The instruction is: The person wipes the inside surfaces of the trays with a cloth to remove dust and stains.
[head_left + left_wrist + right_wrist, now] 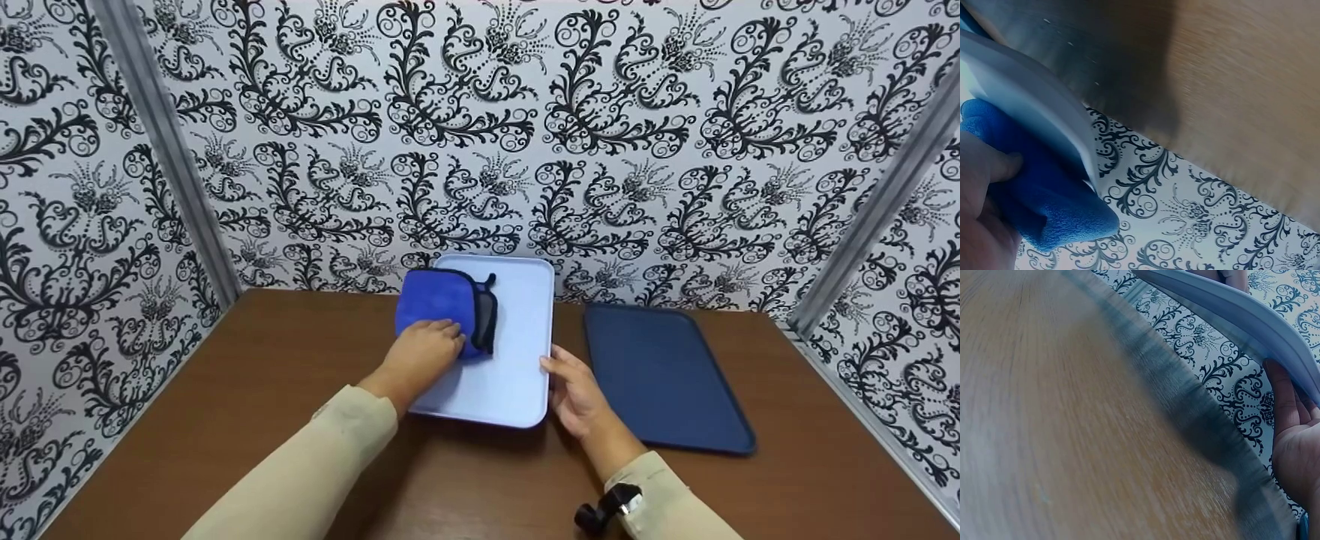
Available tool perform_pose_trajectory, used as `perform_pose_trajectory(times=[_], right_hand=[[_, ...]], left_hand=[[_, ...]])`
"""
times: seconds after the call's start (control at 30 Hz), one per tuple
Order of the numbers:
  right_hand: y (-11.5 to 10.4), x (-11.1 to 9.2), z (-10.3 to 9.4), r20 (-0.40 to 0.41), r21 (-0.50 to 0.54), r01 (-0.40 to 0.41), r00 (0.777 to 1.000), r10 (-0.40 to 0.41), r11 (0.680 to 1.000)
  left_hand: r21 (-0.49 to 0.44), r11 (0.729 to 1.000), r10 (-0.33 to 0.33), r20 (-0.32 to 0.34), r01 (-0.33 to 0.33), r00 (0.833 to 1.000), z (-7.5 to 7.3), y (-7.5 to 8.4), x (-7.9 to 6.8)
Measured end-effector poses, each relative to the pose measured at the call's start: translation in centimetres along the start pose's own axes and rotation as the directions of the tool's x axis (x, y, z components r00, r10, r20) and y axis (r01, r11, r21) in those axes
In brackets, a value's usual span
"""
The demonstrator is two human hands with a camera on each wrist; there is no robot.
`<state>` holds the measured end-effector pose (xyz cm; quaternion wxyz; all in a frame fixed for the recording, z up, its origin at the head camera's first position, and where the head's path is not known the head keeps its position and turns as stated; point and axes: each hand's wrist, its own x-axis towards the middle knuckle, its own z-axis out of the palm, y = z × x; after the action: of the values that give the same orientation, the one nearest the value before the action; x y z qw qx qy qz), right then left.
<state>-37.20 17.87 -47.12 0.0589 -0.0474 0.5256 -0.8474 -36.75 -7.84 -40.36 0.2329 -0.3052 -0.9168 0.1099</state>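
Note:
A white rectangular tray (510, 375) is held up over the table, tilted, its shadow falling on the wood in both wrist views. My right hand (576, 391) grips its right edge, thumb on the rim and the other fingers underneath. Over the tray's left part lies a folded blue cloth (435, 296) with black edging, overhanging the left rim. My left hand (426, 349) holds this cloth against the tray face. In the left wrist view, the thumb presses into the bunched blue cloth (1055, 197) beside the tray's pale rim (1044, 90).
A dark blue tray (667, 375) lies flat on the brown table (300, 337) to the right. Patterned black-and-white wall panels (480, 150) stand behind and at both sides. A small black device (609, 508) is strapped at the right sleeve.

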Motion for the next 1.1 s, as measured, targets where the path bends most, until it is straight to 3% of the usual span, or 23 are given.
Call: perform_pose_trajectory(times=[0.13, 0.27, 0.4, 0.6, 0.77, 0.93, 1.1], right_hand=[[-0.1, -0.1, 0.0, 0.022, 0.009, -0.003, 1.0, 0.003, 1.0], [-0.1, -0.1, 0.0, 0.024, 0.01, -0.005, 1.0, 0.005, 1.0], [-0.1, -0.2, 0.1, 0.021, 0.008, -0.005, 1.0, 0.005, 1.0], [-0.1, -0.3, 0.2, 0.011, -0.002, -0.009, 1.0, 0.009, 1.0], [-0.1, -0.3, 0.2, 0.01, -0.005, -0.011, 1.0, 0.011, 1.0], [-0.1, -0.2, 0.1, 0.027, -0.015, -0.002, 1.0, 0.003, 1.0], [0.0, -0.1, 0.0, 0.067, -0.01, -0.005, 0.998, 0.006, 1.0]], left_hand=[[-0.013, 0.999, -0.052, 0.045, 0.053, 0.998, 0.1, -0.5, -0.1], [-0.027, 0.994, -0.105, 0.042, 0.106, 0.994, 0.4, -1.0, -0.3], [-0.103, 0.976, -0.19, 0.034, 0.193, 0.981, 0.6, -1.2, -0.3], [-0.231, 0.906, -0.348, 0.075, 0.356, 0.934, 0.6, -0.7, 0.2], [-0.36, 0.814, -0.448, 0.113, 0.456, 0.887, 0.1, -0.4, 0.9], [-0.427, 0.749, -0.506, 0.127, 0.507, 0.853, -0.2, 0.0, 1.3], [-0.462, 0.722, -0.529, 0.112, 0.516, 0.841, -0.2, 0.8, 1.6]])
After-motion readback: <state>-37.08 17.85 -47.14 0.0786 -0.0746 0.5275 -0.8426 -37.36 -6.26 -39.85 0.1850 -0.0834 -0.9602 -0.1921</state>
